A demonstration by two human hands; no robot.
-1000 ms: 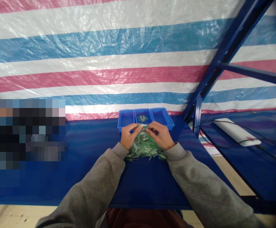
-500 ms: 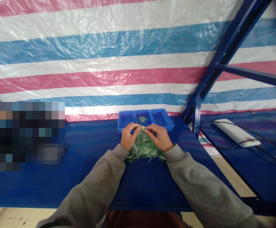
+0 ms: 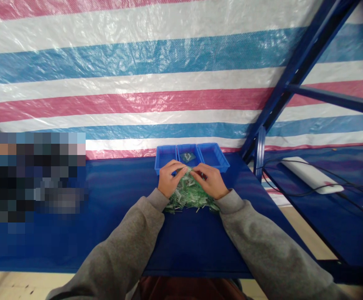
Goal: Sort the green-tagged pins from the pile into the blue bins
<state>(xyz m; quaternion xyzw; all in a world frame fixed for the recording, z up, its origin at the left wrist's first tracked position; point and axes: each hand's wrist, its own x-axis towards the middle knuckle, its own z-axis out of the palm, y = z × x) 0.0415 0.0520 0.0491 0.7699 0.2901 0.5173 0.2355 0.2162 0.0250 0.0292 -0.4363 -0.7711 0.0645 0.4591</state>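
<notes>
My left hand (image 3: 170, 178) and my right hand (image 3: 210, 180) meet fingertip to fingertip, both pinching a small greenish clear packet (image 3: 188, 169). What the packet contains is too small to make out. Under and between the hands spreads a heap of green and clear little packets (image 3: 191, 194) on the blue table. Just beyond my fingers stand three blue bins side by side. In the middle bin (image 3: 191, 148) lies a small greenish packet (image 3: 187, 157). No contents show in the left bin (image 3: 165, 155) or the right bin (image 3: 212, 154).
The blue table (image 3: 115, 237) runs left to a blurred-out area. A blue metal frame (image 3: 275, 100) rises at the right. Past it, a white flat box (image 3: 312, 175) with black cables (image 3: 281, 192) lies on another blue surface. Striped sheeting (image 3: 137, 96) hangs behind.
Both hands stay above the heap, still pinching the packet; the fingertips have shifted slightly and the packet now sits a little lower between them. The bins look the same.
</notes>
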